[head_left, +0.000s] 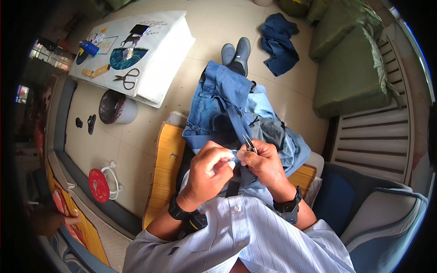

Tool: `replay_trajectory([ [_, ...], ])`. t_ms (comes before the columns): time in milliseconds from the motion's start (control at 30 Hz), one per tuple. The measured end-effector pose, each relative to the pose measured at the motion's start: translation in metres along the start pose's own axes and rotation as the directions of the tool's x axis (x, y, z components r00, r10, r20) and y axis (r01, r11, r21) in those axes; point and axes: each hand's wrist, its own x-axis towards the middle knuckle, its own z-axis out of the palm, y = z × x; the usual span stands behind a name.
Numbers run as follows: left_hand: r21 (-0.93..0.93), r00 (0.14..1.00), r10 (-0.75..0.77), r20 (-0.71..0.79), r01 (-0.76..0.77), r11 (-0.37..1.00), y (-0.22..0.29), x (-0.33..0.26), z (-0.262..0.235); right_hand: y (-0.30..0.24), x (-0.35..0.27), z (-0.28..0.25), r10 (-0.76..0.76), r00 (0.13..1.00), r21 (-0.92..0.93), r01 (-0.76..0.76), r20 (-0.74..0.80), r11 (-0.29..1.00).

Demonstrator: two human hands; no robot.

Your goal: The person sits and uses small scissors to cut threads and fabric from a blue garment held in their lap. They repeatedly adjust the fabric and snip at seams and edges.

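In my lap lies a heap of blue garments, with denim jeans on the left and paler blue and grey cloth on the right. My right hand is closed around small metal thread snips, whose blades point up and away from me. My left hand is closed in a pinch beside it, at a small piece of blue cloth between the two hands. The fingers partly hide that piece. A long blue strip runs from the heap down to the snips.
A white table at far left bears black-handled scissors and a blue bottle. Below it stands a waste bin. Blue trousers lie on the floor ahead. Green-covered cushions are at right; another person's hand shows at left.
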Motion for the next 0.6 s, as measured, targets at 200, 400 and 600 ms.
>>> replay_trajectory([
  [200,0.166,0.993,-0.111,0.040,0.103,0.981,-0.003,-0.003,0.002,-0.002,0.001,0.005,-0.002,0.998,0.065,-0.003,0.066,0.998],
  [400,0.143,0.990,-0.131,0.043,0.124,0.982,-0.010,-0.003,-0.001,-0.005,0.003,0.009,-0.013,0.987,0.062,0.003,0.159,0.998],
  [600,-0.323,0.859,-0.461,0.222,0.511,0.797,-0.032,-0.015,-0.019,-0.004,0.008,-0.016,-0.220,0.973,-0.219,0.201,-0.066,0.955],
])
